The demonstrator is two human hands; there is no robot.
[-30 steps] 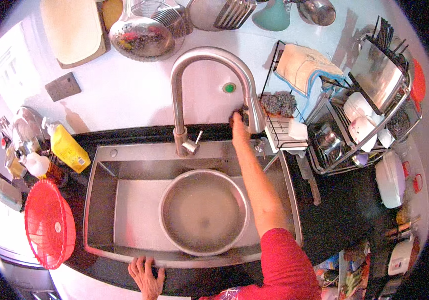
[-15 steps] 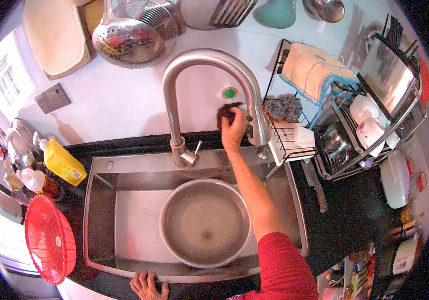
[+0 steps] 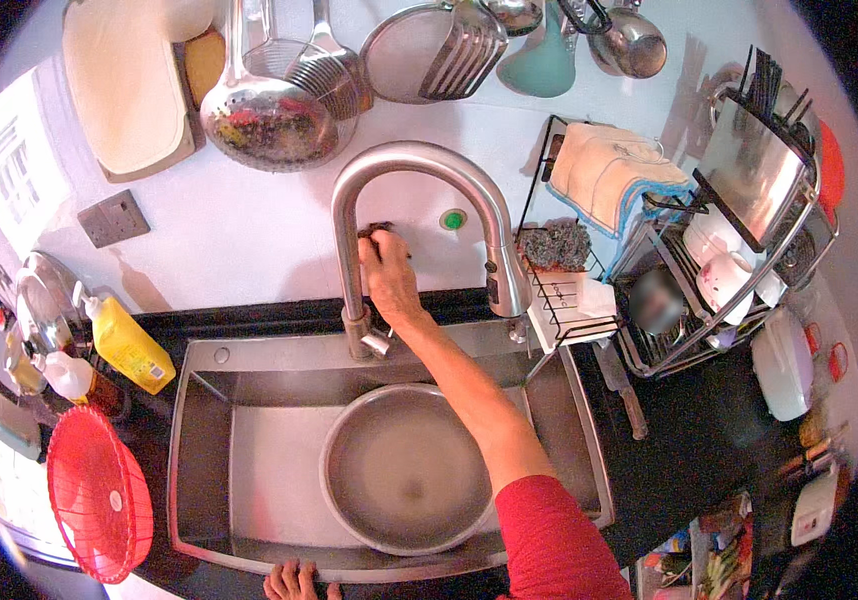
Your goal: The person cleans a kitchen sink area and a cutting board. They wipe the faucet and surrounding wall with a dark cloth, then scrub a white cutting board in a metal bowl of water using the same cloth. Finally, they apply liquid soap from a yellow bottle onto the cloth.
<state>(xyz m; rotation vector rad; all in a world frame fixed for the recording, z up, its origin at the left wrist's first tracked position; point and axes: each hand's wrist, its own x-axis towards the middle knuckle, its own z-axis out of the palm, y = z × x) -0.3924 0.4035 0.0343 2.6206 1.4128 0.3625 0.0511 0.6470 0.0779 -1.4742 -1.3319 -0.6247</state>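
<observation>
My right hand reaches across the sink to the white wall behind the tap. It is closed on a dark scrubber, mostly hidden under the fingers, which presses on the wall. The curved steel tap stands just in front; my hand is behind its neck, near the upright part. My left hand rests on the near edge of the steel sink, fingers spread and holding nothing. A large round metal basin with cloudy water sits in the sink, under my right forearm.
A yellow bottle and a red plastic basket stand on the left. At right are a wire rack with a cloth, a dish rack with bowls and a knife. Utensils, including a skimmer, hang above.
My right hand has slid the scrubber left along the wall, from beside the tap's spout to near its upright part. The view has tilted slightly upward. My left hand stays at the sink's edge.
</observation>
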